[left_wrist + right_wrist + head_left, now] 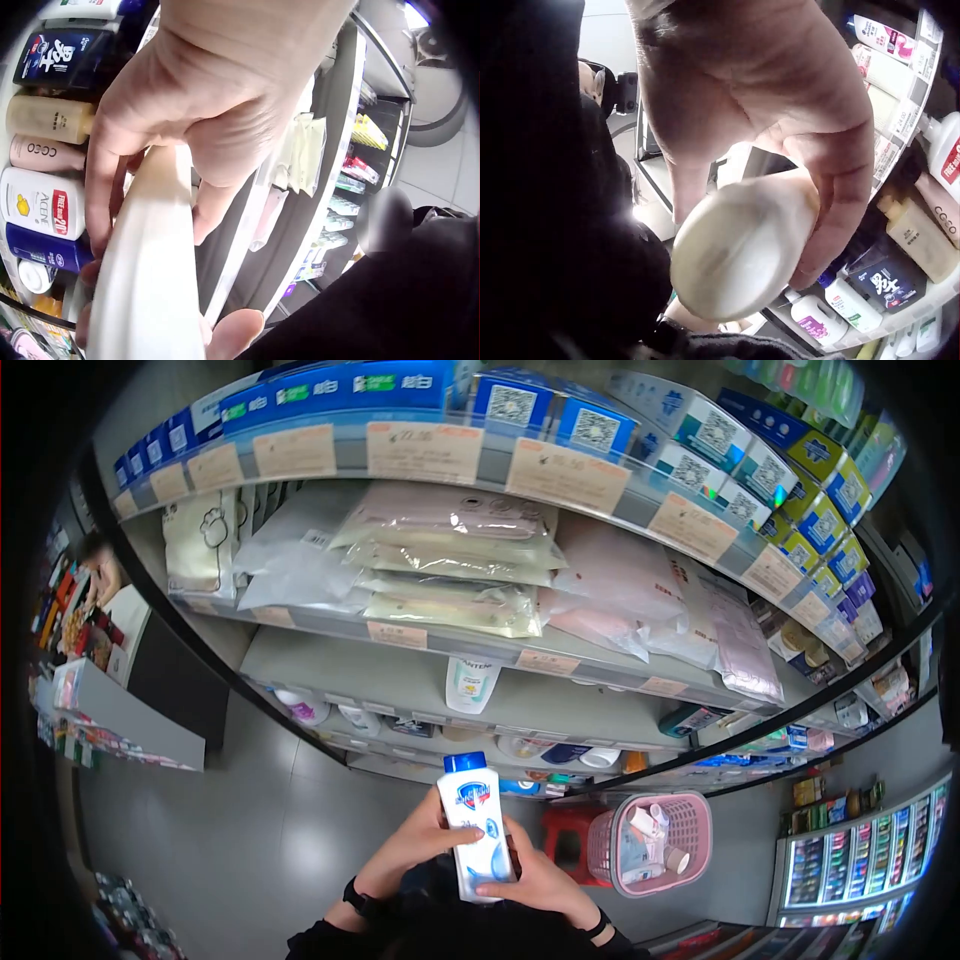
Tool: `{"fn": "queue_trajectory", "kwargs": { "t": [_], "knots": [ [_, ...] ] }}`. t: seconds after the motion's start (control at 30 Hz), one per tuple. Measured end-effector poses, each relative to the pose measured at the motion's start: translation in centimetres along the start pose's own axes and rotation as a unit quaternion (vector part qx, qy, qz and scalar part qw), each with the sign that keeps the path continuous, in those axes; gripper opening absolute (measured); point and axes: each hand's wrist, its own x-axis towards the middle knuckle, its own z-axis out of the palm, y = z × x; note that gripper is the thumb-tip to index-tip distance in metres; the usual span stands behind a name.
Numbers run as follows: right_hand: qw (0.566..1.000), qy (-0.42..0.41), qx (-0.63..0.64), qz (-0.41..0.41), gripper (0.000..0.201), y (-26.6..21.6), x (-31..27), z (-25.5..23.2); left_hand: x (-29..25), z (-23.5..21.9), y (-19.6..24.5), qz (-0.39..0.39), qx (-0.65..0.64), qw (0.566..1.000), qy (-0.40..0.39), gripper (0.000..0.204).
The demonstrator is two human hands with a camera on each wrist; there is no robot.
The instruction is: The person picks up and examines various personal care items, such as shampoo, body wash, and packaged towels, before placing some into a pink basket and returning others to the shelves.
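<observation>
Looks like a shop, judging by the curved grey multi-tier shelf (350,665) on the far side, edged with pale orange paper price tags (425,452) and stocked with blue cardboard boxes (335,395) and clear plastic packs (450,565), the pink lattice plastic basket (692,830) at near right and the lit white display rack (830,905) of small colourful packages (838,868) farther right.
</observation>
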Motion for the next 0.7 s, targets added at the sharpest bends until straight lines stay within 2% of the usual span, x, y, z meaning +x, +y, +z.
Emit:
{"fn": "queue_trajectory", "kwargs": {
  "t": [0.07, 0.1, 0.13, 0.23, 0.33, 0.4, 0.43, 0.53, 0.7],
  "knots": [
    [0.997, -0.012, 0.07, 0.031, 0.101, -0.5, -0.2, -0.4, 0.0, -0.2, 0.7, 0.009, -0.041, 0.999, 0.02, 0.062],
    [0.997, 0.009, 0.069, 0.018, 0.088, -0.3, -0.4, -0.4, 0.0, -0.1, 1.5, 0.026, -0.03, 0.998, 0.049, 0.059],
    [0.997, 0.006, 0.069, 0.016, 0.088, -0.2, -0.5, -0.7, 0.0, -0.6, 1.9, 0.046, -0.022, 0.996, 0.067, 0.059],
    [0.999, 0.011, 0.043, -0.015, 0.063, 0.3, -1.4, -1.9, 0.3, -2.8, 3.9, 0.093, -0.009, 0.987, 0.134, 0.051],
    [0.999, 0.028, 0.037, -0.015, 0.058, 0.7, -2.9, -3.2, 0.9, -3.9, 7.2, 0.159, 0.069, 0.959, 0.223, 0.045],
    [0.996, 0.056, 0.073, -0.006, 0.056, 1.5, -3.8, -3.8, 1.9, -5.0, 8.6, 0.2, 0.097, 0.942, 0.251, 0.044],
    [0.991, 0.081, 0.11, 0.003, 0.053, 2.0, -4.2, -3.9, 2.3, -5.2, 9.4, 0.217, 0.091, 0.936, 0.261, 0.045],
    [0.985, 0.123, 0.116, 0.019, 0.051, 3.0, -5.6, -4.5, 3.9, -6.2, 11.4, 0.234, 0.118, 0.932, 0.249, 0.045],
    [0.975, 0.174, 0.14, 0.01, 0.05, 4.3, -7.4, -5.2, 7.9, -8.2, 12.3, 0.237, 0.138, 0.934, 0.23, 0.047]
  ]
}}
